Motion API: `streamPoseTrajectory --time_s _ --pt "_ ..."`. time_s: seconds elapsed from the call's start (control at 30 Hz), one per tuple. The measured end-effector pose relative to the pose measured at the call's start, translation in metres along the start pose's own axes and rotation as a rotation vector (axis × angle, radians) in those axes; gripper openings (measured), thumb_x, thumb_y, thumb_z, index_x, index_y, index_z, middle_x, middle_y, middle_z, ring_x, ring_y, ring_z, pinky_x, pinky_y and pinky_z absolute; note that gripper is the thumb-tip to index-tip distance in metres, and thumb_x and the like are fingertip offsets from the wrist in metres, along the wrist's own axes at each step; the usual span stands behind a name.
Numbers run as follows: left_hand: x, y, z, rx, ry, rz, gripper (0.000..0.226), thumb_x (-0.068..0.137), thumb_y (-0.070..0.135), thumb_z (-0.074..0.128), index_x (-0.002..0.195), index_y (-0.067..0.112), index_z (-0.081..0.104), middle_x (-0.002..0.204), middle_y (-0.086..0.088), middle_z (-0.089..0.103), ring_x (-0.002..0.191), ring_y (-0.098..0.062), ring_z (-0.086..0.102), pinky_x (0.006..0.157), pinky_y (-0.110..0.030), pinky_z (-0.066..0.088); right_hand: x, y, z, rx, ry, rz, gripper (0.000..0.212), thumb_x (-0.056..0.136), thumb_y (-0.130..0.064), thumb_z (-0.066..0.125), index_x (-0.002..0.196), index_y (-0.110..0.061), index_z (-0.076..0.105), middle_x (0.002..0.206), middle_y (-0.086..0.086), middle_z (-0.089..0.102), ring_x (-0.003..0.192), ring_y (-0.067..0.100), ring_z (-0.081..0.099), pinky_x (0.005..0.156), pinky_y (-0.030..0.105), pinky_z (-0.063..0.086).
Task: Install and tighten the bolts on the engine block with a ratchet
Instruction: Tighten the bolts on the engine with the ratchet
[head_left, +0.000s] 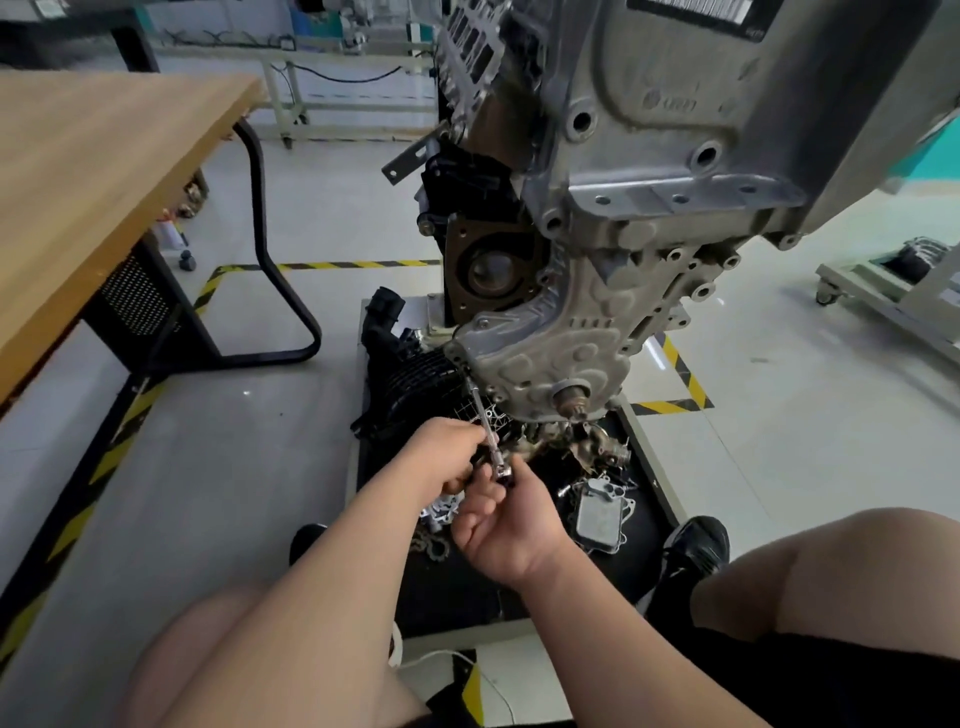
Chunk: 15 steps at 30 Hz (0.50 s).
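Steering ratchet (483, 415), I judge it stiff, slim, slippery steel; left grip (449, 454) wraps shaft, right grip (511, 525) pinches head, tip at 7 o'clock of block (550, 358).

The engine block (597, 322) is grey cast metal with a ribbed front cover and a stubby shaft end low down, and it hangs tilted above the floor. The slim, silvery ratchet (491, 441) slants up to the cover's lower left edge. The left hand (449, 457) grips its shaft and the right hand (506, 525) pinches its lower end.

Bright even indoor light, glare on the glossy floor (779, 426), wide-angle bending at edges, soft detail
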<state>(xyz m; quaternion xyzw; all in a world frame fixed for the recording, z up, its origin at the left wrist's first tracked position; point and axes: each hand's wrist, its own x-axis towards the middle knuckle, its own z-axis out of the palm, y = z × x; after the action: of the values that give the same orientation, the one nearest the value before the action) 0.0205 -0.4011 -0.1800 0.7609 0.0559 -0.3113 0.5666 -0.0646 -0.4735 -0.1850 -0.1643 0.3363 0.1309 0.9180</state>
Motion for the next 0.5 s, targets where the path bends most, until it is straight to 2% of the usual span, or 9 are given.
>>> streamPoseTrajectory --time_s 0.1,0.2,0.23,0.27,0.3,0.33,0.4,0.43,0.5 --pt "0.005 -0.002 -0.001 -0.094 -0.022 -0.003 0.028 0.098 0.025 0.048 0.082 0.012 0.067 0.049 0.003 0.043 0.043 -0.012 0.030 0.042 -0.020 0.019 0.002 0.005 -0.002 -0.372 0.113 -0.138 0.051 0.098 -0.053 0.040 0.066 -0.016 0.055 0.047 -0.004 0.041 0.039 0.012 0.038 0.043 0.019 0.036" --pt "0.007 -0.006 -0.003 -0.037 0.079 0.025 0.026 0.093 0.025 0.056 0.075 0.012 0.070 0.045 0.001 0.036 0.038 -0.012 0.026 0.042 -0.018 0.020 0.009 0.003 -0.013 -1.179 0.338 -0.529 0.042 0.099 -0.042 0.046 0.078 -0.008 0.060 0.063 0.006 0.061 0.056 0.022 0.057 0.055 0.031 0.045" --pt "0.007 -0.007 -0.002 -0.020 0.113 0.042 0.025 0.091 0.027 0.060 0.073 0.012 0.070 0.042 0.002 0.036 0.035 -0.012 0.026 0.041 -0.017 0.022 0.010 0.001 -0.014 -1.345 0.375 -0.615 0.038 0.098 -0.041 0.047 0.085 -0.007 0.060 0.071 0.008 0.064 0.064 0.024 0.059 0.061 0.033 0.046" --pt "0.007 -0.007 -0.001 -0.001 0.141 0.058 0.025 0.089 0.029 0.062 0.073 0.012 0.070 0.038 0.004 0.035 0.032 -0.011 0.027 0.040 -0.016 0.023 0.011 0.000 -0.014 -1.351 0.369 -0.658 0.035 0.099 -0.040 0.046 0.088 -0.008 0.058 0.074 0.006 0.063 0.067 0.023 0.059 0.064 0.034 0.047" --pt "0.007 -0.006 0.000 0.013 0.155 0.062 0.025 0.088 0.032 0.064 0.074 0.012 0.070 0.036 0.005 0.036 0.030 -0.010 0.028 0.039 -0.015 0.024 0.009 0.001 -0.013 -1.221 0.314 -0.646 0.036 0.099 -0.039 0.045 0.085 -0.009 0.058 0.070 0.004 0.061 0.063 0.022 0.058 0.063 0.034 0.048" --pt "0.007 -0.005 0.001 0.013 0.142 0.048 0.026 0.088 0.034 0.065 0.076 0.012 0.070 0.036 0.006 0.038 0.029 -0.010 0.030 0.039 -0.015 0.025 0.009 0.002 -0.010 -0.937 0.241 -0.536 0.040 0.100 -0.041 0.043 0.078 -0.010 0.058 0.062 0.002 0.058 0.055 0.019 0.056 0.058 0.032 0.047" --pt "0.006 -0.002 0.003 -0.041 0.048 -0.002 0.028 0.093 0.035 0.058 0.080 0.014 0.069 0.040 0.003 0.049 0.031 -0.010 0.039 0.037 -0.015 0.027 0.003 0.001 -0.003 -0.277 0.062 -0.166 0.056 0.100 -0.049 0.036 0.064 -0.013 0.057 0.048 -0.002 0.047 0.039 0.014 0.046 0.047 0.024 0.042" --pt "0.006 -0.001 0.004 -0.060 0.015 -0.012 0.028 0.095 0.034 0.055 0.080 0.016 0.069 0.044 0.003 0.054 0.031 -0.009 0.044 0.035 -0.014 0.028 0.002 0.001 -0.001 -0.043 -0.015 -0.027 0.061 0.099 -0.054 0.034 0.059 -0.013 0.057 0.045 -0.004 0.042 0.035 0.011 0.041 0.043 0.020 0.038" --pt "0.007 -0.002 0.005 -0.073 0.042 0.011 0.029 0.095 0.031 0.056 0.074 0.018 0.070 0.048 0.004 0.058 0.032 -0.007 0.047 0.035 -0.014 0.031 -0.001 0.002 0.000 0.082 -0.073 0.078 0.066 0.097 -0.058 0.033 0.055 -0.013 0.056 0.040 -0.007 0.035 0.031 0.009 0.035 0.039 0.018 0.034"
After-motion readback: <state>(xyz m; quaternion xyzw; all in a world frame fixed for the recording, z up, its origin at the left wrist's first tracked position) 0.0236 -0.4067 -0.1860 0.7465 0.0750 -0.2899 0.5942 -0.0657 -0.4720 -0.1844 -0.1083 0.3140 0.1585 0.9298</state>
